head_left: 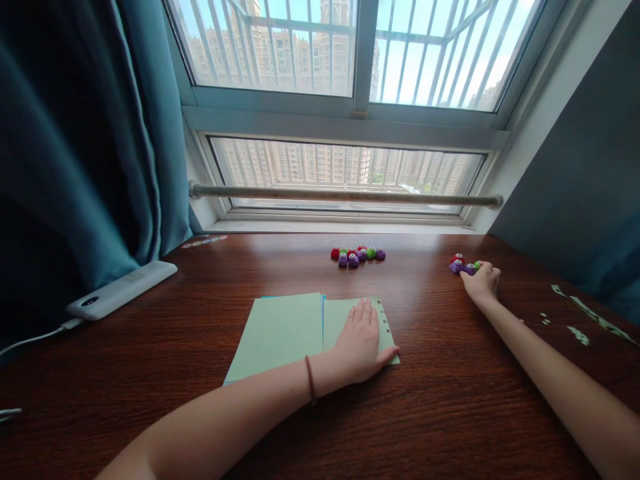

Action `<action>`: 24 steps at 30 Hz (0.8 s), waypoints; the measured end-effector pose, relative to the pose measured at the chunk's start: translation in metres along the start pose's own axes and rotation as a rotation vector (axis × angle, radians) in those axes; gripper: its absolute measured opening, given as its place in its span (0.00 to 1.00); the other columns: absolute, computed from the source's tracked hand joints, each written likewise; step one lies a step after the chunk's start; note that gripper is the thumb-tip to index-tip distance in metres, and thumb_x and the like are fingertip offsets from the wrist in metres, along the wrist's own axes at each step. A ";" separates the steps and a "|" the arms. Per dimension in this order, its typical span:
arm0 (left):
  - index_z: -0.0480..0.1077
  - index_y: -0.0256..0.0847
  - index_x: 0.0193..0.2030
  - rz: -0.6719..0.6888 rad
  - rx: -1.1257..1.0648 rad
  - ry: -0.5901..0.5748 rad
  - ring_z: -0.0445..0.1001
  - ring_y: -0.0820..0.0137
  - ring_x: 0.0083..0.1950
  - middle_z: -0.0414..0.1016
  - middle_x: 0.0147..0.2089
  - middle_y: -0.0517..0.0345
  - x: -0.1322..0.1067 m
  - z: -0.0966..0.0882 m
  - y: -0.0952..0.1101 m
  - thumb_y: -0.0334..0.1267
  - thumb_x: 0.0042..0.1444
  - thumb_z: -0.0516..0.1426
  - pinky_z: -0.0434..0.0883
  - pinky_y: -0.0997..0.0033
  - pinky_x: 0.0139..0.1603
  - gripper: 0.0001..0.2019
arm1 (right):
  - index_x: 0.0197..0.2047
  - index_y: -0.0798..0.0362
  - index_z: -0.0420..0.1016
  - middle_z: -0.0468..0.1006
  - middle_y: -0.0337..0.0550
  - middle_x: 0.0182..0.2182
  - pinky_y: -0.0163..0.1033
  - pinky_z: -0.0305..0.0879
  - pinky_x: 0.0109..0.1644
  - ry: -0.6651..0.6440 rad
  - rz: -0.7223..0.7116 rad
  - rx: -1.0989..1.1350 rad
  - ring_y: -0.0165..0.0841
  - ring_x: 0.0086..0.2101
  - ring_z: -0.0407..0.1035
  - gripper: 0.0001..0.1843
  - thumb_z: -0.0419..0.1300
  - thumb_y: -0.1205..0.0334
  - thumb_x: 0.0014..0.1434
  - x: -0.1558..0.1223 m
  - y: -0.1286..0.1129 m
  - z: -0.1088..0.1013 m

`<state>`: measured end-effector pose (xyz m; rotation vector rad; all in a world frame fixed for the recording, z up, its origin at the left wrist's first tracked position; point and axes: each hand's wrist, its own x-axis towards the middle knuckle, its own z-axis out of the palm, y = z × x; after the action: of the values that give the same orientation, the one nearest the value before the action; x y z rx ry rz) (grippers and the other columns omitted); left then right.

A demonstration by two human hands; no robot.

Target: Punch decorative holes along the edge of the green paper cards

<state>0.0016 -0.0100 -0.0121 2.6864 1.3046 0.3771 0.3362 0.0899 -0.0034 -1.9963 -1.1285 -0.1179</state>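
My left hand (361,340) lies flat, fingers together and stretched out, on a light green sheet of paper (280,330) with punched holes along its right edge. A second green sheet and a blue edge lie under it. My right hand (483,281) reaches far right and its fingers curl over a small group of coloured craft punches (461,265), red, purple and green. Whether the fingers grip one is hidden by the hand. A larger cluster of similar punches (357,254) sits at the middle back of the wooden table (440,373).
A white power bank (123,288) with a cable lies at the left by the teal curtain (85,133). Green paper scraps (580,320) are scattered at the right edge. A window with a rail (345,195) runs behind the table.
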 end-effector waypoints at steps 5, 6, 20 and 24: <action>0.49 0.22 0.61 -0.003 0.011 -0.002 0.40 0.51 0.66 0.43 0.64 0.31 0.000 -0.001 0.001 0.61 0.55 0.43 0.47 0.51 0.64 0.41 | 0.43 0.55 0.64 0.72 0.48 0.39 0.41 0.68 0.36 -0.235 -0.226 0.253 0.33 0.28 0.68 0.18 0.56 0.56 0.50 -0.094 -0.061 -0.001; 0.49 0.22 0.61 -0.003 0.013 -0.002 0.40 0.52 0.66 0.43 0.64 0.32 0.001 -0.001 0.001 0.61 0.55 0.43 0.48 0.51 0.64 0.41 | 0.45 0.55 0.63 0.73 0.48 0.38 0.40 0.68 0.35 -0.391 -0.295 0.378 0.33 0.29 0.69 0.18 0.55 0.57 0.52 -0.115 -0.071 -0.004; 0.47 0.27 0.62 0.002 -0.012 -0.035 0.38 0.52 0.67 0.41 0.66 0.37 0.005 -0.006 0.003 0.67 0.49 0.43 0.45 0.51 0.65 0.46 | 0.39 0.52 0.73 0.74 0.45 0.34 0.41 0.64 0.44 -0.643 -0.824 0.226 0.36 0.36 0.68 0.13 0.48 0.64 0.60 -0.168 -0.090 -0.034; 0.48 0.26 0.62 0.007 0.004 -0.051 0.38 0.52 0.67 0.41 0.66 0.36 0.005 -0.008 0.005 0.66 0.50 0.43 0.46 0.51 0.65 0.45 | 0.38 0.52 0.73 0.75 0.45 0.33 0.40 0.64 0.43 -0.624 -0.807 0.192 0.35 0.36 0.68 0.13 0.48 0.64 0.60 -0.169 -0.090 -0.036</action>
<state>0.0062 -0.0085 -0.0029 2.6864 1.2840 0.3051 0.1787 -0.0254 0.0004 -1.3209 -2.2052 0.2114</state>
